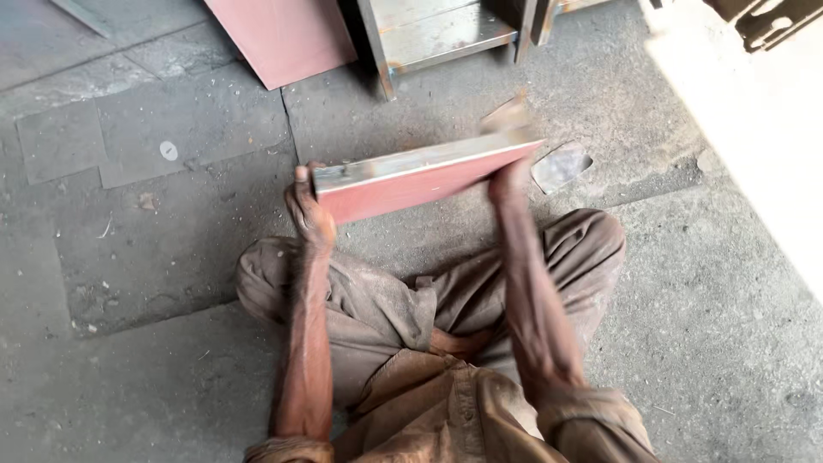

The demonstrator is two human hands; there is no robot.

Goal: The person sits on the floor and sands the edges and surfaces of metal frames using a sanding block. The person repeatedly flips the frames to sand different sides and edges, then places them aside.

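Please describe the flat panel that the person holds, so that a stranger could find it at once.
On the grey concrete floor a person sits cross-legged. Above the knees, the left hand and right hand grip the panel by its ends. Unlike the reddish sheet lying behind, it is off the ground.

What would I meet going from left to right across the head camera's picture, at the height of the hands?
Bare concrete floor → left hand → red metal panel → right hand → flat metal scrap → sunlit floor.
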